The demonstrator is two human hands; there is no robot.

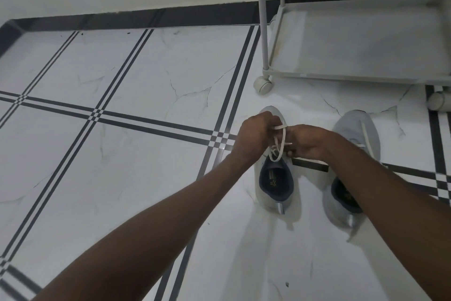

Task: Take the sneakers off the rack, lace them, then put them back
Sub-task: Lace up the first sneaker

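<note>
- Both hands are closed in a pinching grip on the white lace (280, 144) of the left sneaker (275, 178): the left hand (256, 133) holds a strand and loop from the left, the right hand (308, 142) holds the other from the right, knuckles nearly touching.
- That sneaker stands on the tiled floor (122, 154), heel toward the camera, its toe hidden behind the hands.
- Just to its right is the second sneaker (353, 166), also on the floor, with a loose lace lying along its top; the right forearm covers part of it.
- Beyond the shoes stands the wheeled rack (341, 76), its bottom shelf bare.
- Judging by the crossed loops, the step in hand is tying the bow on the first shoe.
- Next, the loops probably need an even outward pull to tighten the knot, then the second shoe needs lacing.
</note>
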